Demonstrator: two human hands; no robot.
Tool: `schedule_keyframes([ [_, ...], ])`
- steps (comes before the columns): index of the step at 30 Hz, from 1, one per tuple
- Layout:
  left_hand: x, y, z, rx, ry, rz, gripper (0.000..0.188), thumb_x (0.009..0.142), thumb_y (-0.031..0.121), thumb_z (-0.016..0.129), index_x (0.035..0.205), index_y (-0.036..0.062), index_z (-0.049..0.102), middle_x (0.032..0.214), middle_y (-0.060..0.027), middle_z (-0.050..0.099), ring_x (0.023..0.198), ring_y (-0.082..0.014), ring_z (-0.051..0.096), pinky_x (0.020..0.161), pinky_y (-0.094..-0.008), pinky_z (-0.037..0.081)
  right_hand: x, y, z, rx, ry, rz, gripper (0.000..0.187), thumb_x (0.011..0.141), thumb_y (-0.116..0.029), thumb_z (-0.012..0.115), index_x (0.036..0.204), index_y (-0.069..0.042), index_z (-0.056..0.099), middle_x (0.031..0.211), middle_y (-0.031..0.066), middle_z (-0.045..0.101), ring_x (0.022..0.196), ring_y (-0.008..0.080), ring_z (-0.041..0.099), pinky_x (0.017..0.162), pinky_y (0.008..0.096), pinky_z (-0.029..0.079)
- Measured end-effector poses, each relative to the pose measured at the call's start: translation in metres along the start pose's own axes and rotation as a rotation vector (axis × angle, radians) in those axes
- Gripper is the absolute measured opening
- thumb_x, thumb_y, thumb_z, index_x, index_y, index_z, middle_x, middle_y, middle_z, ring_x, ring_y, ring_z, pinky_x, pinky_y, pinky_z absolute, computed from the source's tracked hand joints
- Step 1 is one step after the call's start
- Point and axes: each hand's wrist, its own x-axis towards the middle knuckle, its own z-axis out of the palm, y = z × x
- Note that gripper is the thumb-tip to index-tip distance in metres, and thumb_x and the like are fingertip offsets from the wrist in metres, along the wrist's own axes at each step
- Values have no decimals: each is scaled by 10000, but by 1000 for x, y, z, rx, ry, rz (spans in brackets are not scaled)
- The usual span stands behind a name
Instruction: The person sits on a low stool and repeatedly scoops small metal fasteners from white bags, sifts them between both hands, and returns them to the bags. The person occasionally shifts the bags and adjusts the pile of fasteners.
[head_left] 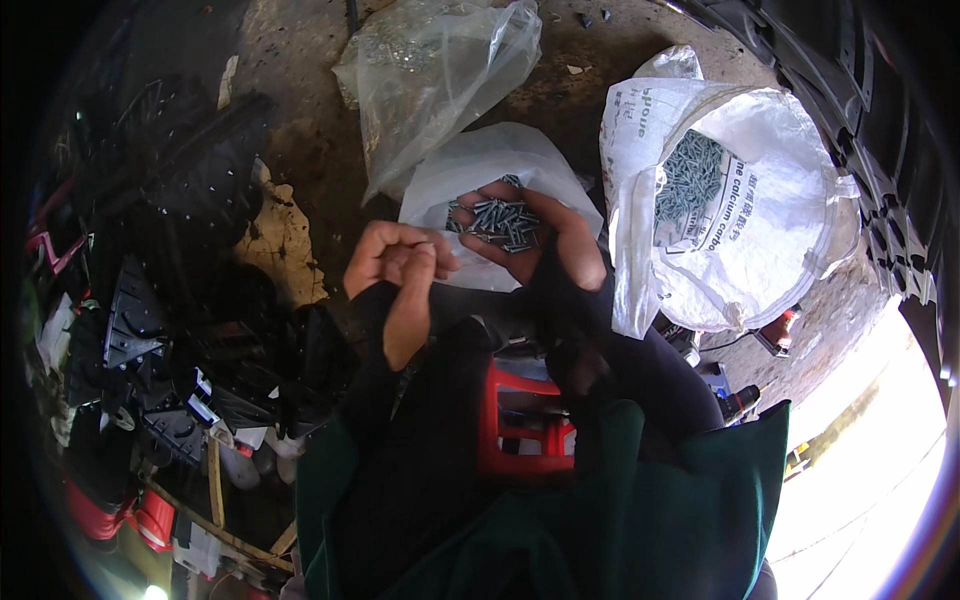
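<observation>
My right hand (572, 238) is cupped palm up over a white plastic bag (540, 150), with a heap of small silvery screws (506, 222) lying in the palm. More screws show between the fingers, and whether these lie in the bag below is hard to tell. Just left of it, my left hand (395, 268) is closed, thumb pressed against curled fingers. Anything between those fingertips is hidden or too small to name. At the right stands a large white woven sack (775, 215), its mouth rolled open on a pile of similar screws (690, 180).
A clear plastic bag (440, 70) lies on the floor ahead. Black plastic parts (135, 315) crowd the left side. A red plastic stool (490, 420) shows beneath me. A power drill (742, 402) lies at the right, and dark stacked parts (850, 90) rise beyond the sack.
</observation>
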Motion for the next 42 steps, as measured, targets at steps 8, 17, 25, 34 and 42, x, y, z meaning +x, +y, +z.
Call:
schedule_keyframes([
  [8,-2,16,-10,-25,-146,9,80,927,-20,495,991,-5,542,837,-88,634,715,-124,602,666,-250,465,-55,-4,16,-109,-116,25,429,979,-310,421,1198,36,548,1208,239,593,1145,380,579,957,483,492],
  [17,-3,14,-5,8,-160,-119,149,919,19,497,995,-35,614,770,-55,601,679,-105,557,637,-237,427,-98,-19,50,-343,-208,146,461,954,-323,458,1114,87,594,1127,248,631,1078,360,609,931,434,489],
  [25,1,-4,15,70,-257,-179,153,935,50,538,1018,-40,631,736,-35,598,674,-87,537,653,-220,413,-187,-91,71,-735,-422,-167,497,936,-317,457,1028,139,634,978,291,663,979,357,653,912,423,491],
  [34,2,16,11,228,-201,-59,144,972,134,538,979,5,602,730,-37,611,652,-82,531,635,-228,423,-150,-123,0,-1074,466,-835,533,1017,-326,392,1414,29,399,1470,194,398,1353,351,395,1059,484,386],
  [42,103,45,30,432,-235,256,254,1003,171,474,1065,-40,601,1025,-132,671,915,-179,615,844,-310,475,-179,-93,21,-1117,-663,-560,400,962,-262,526,1203,55,558,1162,238,607,1052,349,615,893,431,490],
])
